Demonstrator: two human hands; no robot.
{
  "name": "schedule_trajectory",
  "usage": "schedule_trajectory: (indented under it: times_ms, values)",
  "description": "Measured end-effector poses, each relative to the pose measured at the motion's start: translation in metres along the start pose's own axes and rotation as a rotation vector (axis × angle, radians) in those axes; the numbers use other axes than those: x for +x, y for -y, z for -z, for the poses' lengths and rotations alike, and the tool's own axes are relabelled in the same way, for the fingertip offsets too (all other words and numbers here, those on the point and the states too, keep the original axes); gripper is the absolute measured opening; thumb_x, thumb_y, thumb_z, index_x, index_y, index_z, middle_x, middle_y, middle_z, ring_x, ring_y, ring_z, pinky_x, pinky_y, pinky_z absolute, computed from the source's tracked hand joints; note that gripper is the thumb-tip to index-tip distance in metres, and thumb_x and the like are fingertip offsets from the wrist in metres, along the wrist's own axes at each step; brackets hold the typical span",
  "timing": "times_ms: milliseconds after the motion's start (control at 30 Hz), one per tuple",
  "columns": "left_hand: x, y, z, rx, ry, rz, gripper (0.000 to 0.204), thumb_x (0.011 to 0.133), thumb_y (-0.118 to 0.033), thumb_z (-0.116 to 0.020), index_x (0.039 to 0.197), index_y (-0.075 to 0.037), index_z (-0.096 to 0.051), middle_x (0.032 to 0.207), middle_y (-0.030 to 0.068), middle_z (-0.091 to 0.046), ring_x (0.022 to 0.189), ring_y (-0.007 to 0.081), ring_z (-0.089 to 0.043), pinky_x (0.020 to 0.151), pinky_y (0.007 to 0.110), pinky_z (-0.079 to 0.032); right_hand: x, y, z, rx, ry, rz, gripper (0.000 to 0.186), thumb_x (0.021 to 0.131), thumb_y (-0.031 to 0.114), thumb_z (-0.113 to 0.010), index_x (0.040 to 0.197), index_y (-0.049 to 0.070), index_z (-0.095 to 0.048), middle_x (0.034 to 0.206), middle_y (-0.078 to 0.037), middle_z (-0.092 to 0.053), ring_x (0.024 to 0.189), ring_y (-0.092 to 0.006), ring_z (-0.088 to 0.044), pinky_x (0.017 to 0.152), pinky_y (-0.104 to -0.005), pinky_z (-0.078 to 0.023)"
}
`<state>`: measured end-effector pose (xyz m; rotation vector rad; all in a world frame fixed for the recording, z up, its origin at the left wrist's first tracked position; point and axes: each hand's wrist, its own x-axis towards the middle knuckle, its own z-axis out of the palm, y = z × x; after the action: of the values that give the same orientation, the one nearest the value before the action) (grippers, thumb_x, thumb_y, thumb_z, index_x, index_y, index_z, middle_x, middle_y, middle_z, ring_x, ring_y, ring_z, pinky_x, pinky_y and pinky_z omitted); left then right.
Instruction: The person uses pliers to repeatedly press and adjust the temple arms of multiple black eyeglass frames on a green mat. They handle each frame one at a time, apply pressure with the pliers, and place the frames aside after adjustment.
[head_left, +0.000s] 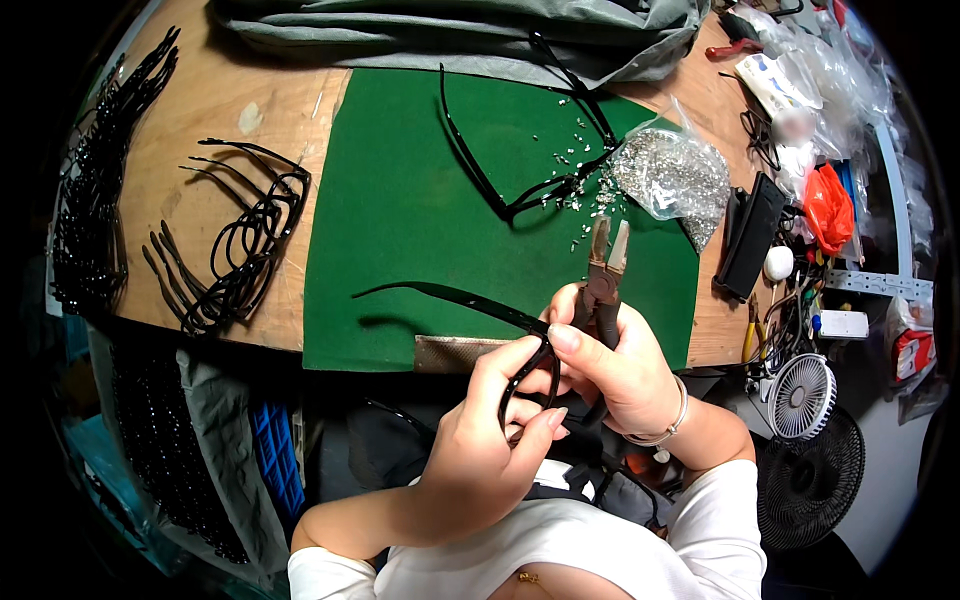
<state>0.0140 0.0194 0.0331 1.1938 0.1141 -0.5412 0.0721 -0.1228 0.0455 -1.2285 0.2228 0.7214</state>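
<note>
Black glossy plastic eyeglass frame: prob. light, stiffish, slippery, crackable nr. hinge; best held by rim, not long temple. Currently at near edge of flat green mat, rim clamped in left hand's fingers, temple jutting left beyond fingertips. Right hand: thumb at hinge corner, fingers wrapped round dark-handled metal pliers.

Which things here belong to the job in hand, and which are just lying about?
Likely the job:
held black plastic glasses frame
dark-handled metal pliers
clear plastic bag of tiny silvery pieces
flat green mat

Probably just lying about:
round white fan
round black fan
crumpled orange-red plastic bag
</note>
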Motion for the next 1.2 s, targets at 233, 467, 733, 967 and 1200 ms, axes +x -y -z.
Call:
schedule_trajectory:
  times_ms: [233,467,733,967,1200]
  values:
    - [0.002,-0.009,0.001,-0.342,0.042,0.055,0.056,0.077,0.011,-0.049,0.123,-0.002,-0.021,0.1,0.0188,-0.048,0.081,0.0163,-0.055,0.069,0.028,-0.051,0.001,-0.006,0.002,0.148,0.04,-0.086,0.02,0.084,0.023,-0.055,0.089,0.006,-0.047,0.069,0.002,-0.048,0.059,-0.0045,-0.044,0.053,-0.0178,-0.037]
    - [-0.011,-0.03,0.027,-0.306,0.179,0.213,0.05,0.08,0.009,-0.047,0.123,-0.002,-0.025,0.101,0.0165,-0.053,0.075,0.0135,-0.058,0.067,0.022,-0.047,-0.011,0.012,0.027,-0.363,0.254,-0.041,0.021,0.083,0.024,-0.056,0.088,0.004,-0.051,0.075,-0.002,-0.053,0.07,-0.0078,-0.048,0.065,-0.0239,-0.041]
    - [-0.014,-0.03,0.024,-0.314,0.073,0.213,0.045,0.077,0.012,-0.048,0.118,0.002,-0.034,0.095,0.0184,-0.055,0.069,0.0185,-0.06,0.064,0.027,-0.05,-0.015,0.021,0.026,-0.658,0.082,0.11,0.019,0.081,0.018,-0.055,0.083,-0.001,-0.051,0.067,-0.008,-0.053,0.064,-0.0131,-0.05,0.06,-0.0277,-0.042]
    - [0.052,0.019,0.025,0.419,-0.088,0.024,0.044,0.079,0.005,-0.049,0.119,0.0,-0.031,0.095,0.0106,-0.051,0.064,0.0085,-0.054,0.059,0.021,-0.048,0.019,-0.001,0.058,-1.113,-0.227,0.439,0.015,0.072,0.008,-0.058,0.084,0.0,-0.053,0.075,-0.017,-0.055,0.07,-0.0326,-0.056,0.062,-0.036,-0.044]
    - [0.038,0.018,0.022,0.208,-0.108,0.013,0.047,0.078,0.007,-0.05,0.12,0.0,-0.031,0.097,0.0133,-0.051,0.066,0.01,-0.055,0.061,0.021,-0.047,0.019,-0.021,0.082,-1.28,-0.193,0.407,0.019,0.067,0.004,-0.06,0.083,0.001,-0.05,0.074,-0.015,-0.053,0.071,-0.0319,-0.054,0.063,-0.0371,-0.044]
